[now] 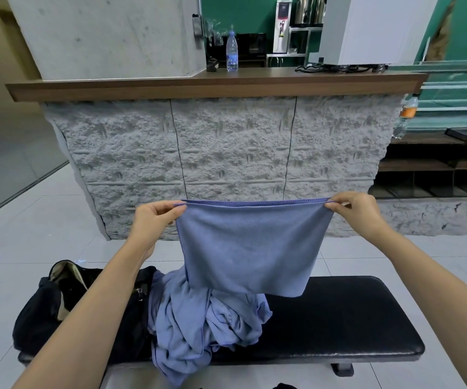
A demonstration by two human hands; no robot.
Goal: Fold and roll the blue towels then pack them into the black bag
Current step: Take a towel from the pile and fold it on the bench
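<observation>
Blue towel (pixel 250 248) hangs by its top corners above the desk (pixel 353 318)
Left hand (pixel 156 217) and right hand (pixel 358 211) each pinch a hemmed corner in their fingers (pixel 339 204); cloth looks soft, light, limp; corners seem the surest hold; spare towels (pixel 198 318) heap beside the black bag (pixel 58 304).

Head-worn wide camera looks forward and down, close over bench (pixel 339 318), facing counter (pixel 226 87).
</observation>
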